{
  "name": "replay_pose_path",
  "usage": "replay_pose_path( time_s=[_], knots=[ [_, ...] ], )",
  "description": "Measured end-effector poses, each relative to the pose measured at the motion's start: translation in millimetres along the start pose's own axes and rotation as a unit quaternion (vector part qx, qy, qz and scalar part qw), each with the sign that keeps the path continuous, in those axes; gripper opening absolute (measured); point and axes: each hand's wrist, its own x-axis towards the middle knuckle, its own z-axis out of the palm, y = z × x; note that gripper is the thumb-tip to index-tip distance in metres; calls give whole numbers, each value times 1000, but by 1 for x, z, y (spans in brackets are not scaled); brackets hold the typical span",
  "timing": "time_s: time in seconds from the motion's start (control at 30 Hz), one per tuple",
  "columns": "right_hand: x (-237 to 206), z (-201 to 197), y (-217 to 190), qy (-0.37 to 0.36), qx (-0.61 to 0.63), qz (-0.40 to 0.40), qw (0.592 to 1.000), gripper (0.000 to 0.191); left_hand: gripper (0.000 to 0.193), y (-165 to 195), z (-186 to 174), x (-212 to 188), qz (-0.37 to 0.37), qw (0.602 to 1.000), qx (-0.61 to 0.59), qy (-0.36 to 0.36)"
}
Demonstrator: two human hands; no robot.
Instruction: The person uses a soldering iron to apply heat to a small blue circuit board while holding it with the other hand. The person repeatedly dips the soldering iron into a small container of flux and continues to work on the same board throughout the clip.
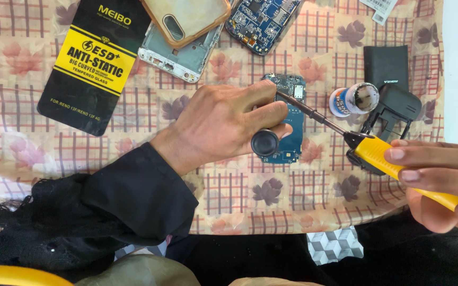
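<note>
My left hand (226,124) rests on a small blue circuit board (291,124) lying on the patterned tablecloth (239,201), its fingers pinching a small black round part (264,143) against the board. My right hand (443,182) grips the yellow handle of a soldering iron (382,153). The iron's dark metal tip (303,108) reaches left across the board and touches near my left index finger. A black sleeve covers my left forearm.
A small open pot of paste (354,99) and a black phone shell (396,108) lie right of the board. At the back are a black-and-yellow flat package (94,58), a phone frame (184,55), a clear orange-rimmed case (192,18), another blue circuit board (261,21) and a black battery (386,66).
</note>
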Motion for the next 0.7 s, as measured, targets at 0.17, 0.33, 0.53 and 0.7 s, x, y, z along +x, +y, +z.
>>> replay_pose_path(
  time_s=[0.17, 0.33, 0.53, 0.7],
  knots=[
    [4, 2, 0, 0, 31, 19, 999, 49, 27, 0, 0, 0, -2, 1000, 0, 0],
    [1, 3, 2, 26, 29, -10, 999, 48, 28, 1, 0, 0, -3, 1000, 4, -1],
    [0, -1, 1, 5, 2, -1, 1000, 41, 28, 0, 0, 0, -2, 1000, 6, 1],
    [3, 6, 8, 53, 21, -49, 997, 41, 28, 1, 0, 1, -7, 1000, 13, -6]
  ],
)
